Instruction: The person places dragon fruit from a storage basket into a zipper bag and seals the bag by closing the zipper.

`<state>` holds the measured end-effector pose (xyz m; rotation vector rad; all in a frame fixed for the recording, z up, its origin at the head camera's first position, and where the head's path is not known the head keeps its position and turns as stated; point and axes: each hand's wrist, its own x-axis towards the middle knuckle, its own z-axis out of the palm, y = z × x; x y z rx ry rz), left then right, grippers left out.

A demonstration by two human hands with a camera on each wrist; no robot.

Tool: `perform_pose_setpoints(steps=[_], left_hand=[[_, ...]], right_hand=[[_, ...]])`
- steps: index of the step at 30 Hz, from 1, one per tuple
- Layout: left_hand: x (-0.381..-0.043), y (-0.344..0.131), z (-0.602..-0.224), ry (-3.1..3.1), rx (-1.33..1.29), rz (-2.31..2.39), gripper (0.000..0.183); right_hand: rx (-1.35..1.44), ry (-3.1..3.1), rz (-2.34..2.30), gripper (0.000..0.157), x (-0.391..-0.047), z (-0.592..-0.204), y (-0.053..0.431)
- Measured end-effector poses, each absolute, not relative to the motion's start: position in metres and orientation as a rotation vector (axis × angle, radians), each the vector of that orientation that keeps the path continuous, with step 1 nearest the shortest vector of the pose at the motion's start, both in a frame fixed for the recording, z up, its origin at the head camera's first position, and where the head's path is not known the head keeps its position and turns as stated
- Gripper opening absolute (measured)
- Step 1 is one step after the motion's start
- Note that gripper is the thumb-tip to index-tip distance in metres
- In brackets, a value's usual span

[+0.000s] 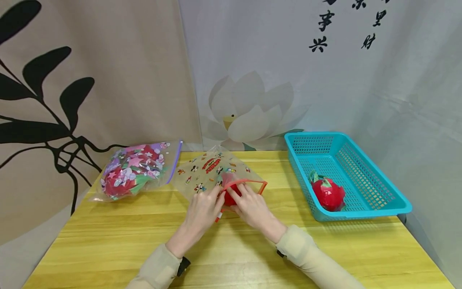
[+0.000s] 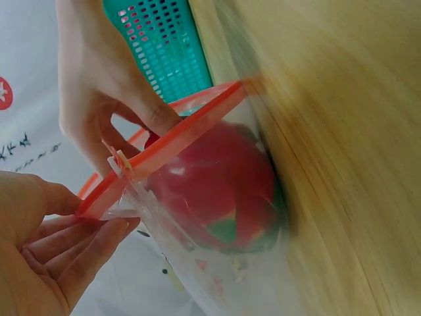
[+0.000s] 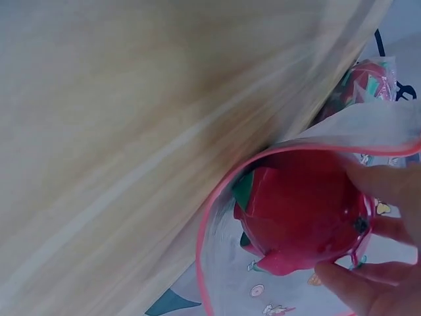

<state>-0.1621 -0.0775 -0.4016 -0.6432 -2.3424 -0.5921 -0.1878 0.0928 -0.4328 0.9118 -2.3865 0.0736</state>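
Observation:
A clear zip bag with cartoon prints and a red zip edge lies on the table, its mouth towards me. My left hand pinches the rim between thumb and fingers, plainest in the left wrist view. Inside the mouth is a red dragon fruit with green-tipped scales. My right hand reaches into the opening and grips one end of the fruit, thumb and fingers on either side. In the head view, both hands hide much of the fruit.
Another dragon fruit sits in the blue basket on the right. At the back left lies a purple-edged zip bag with red and green fruit inside. A printed curtain hangs behind the wooden table.

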Motion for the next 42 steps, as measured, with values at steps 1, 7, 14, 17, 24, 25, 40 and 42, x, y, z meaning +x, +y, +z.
perform_pose_setpoints(steps=[1, 7, 14, 17, 24, 25, 40, 42], left_hand=[[-0.162, -0.078, -0.402, -2.342, -0.644, -0.588, 0.004], [-0.162, -0.077, -0.403, -2.331, -0.639, -0.578, 0.004], [-0.162, -0.077, -0.403, -2.332, -0.632, -0.581, 0.003], [-0.162, -0.077, -0.403, -2.337, -0.633, -0.585, 0.004], [-0.162, -0.077, -0.404, -2.327, -0.632, -0.582, 0.004], [-0.162, -0.077, -0.404, -2.327, -0.633, -0.581, 0.004], [-0.161, -0.077, -0.404, -2.327, -0.636, -0.585, 0.004], [-0.161, -0.077, -0.404, -2.324, -0.637, -0.586, 0.004]], right_hand=[[0.908, -2.387, 0.077, 0.06, -0.188, -0.433, 0.092], [0.873, -2.399, 0.083, 0.055, -0.192, -0.434, 0.09], [0.855, -2.408, 0.082, 0.049, -0.197, -0.434, 0.087], [0.854, -2.404, 0.089, 0.049, -0.199, -0.434, 0.086], [0.855, -2.405, 0.11, 0.043, -0.203, -0.434, 0.083], [0.855, -2.407, 0.112, 0.041, -0.203, -0.433, 0.083], [0.849, -2.45, 0.092, 0.039, -0.212, -0.432, 0.078], [0.845, -2.459, 0.079, 0.038, -0.213, -0.432, 0.077]])
